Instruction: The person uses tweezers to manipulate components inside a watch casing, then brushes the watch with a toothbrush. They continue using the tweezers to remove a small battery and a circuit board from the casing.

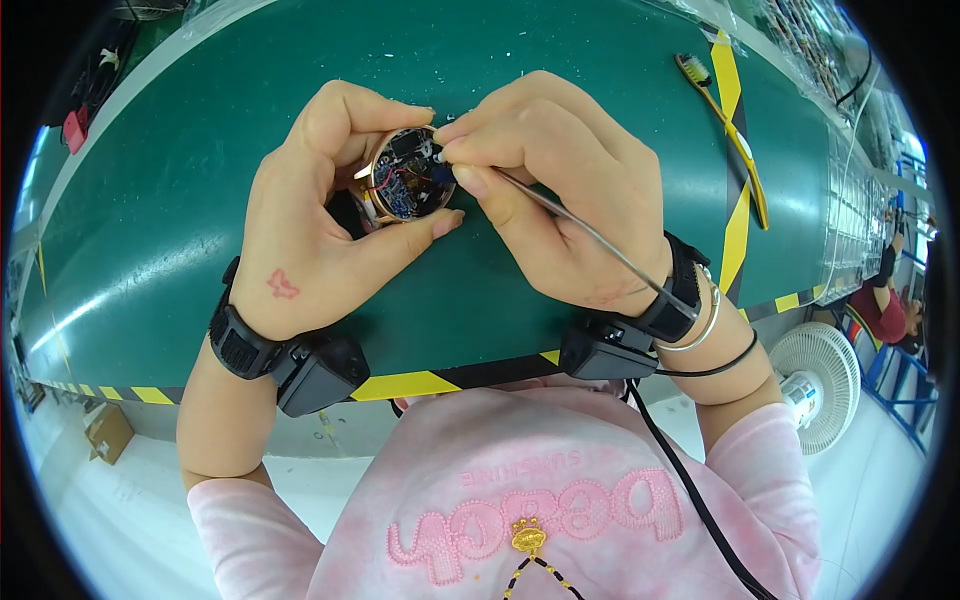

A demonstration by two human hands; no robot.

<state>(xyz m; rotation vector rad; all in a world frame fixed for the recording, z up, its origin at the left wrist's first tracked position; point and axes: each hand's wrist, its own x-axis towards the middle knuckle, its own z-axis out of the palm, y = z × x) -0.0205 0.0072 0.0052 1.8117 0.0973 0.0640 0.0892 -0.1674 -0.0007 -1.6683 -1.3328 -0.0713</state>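
Note:
My left hand (315,215) is closed around a round, gold-rimmed device (408,178), its thumb and fingers on the rim. The device's open face shows a dark circuit board with small components and thin red and black wires. My right hand (560,190) is closed in a pinch at the device's right edge. A slender metal tool (590,232), possibly tweezers, lies in that hand, its back end reaching over the wrist. Its front end is hidden by the fingers. A small white part (439,157) shows beside the right fingertips; I cannot tell whether they grip it.
Both hands are above a green work mat (500,310) edged with yellow-black tape (410,385). A yellow-handled brush (735,140) lies at the right. White specks are scattered at the far side. A white fan (815,385) stands beyond the table at right, and a cardboard box (108,433) at lower left.

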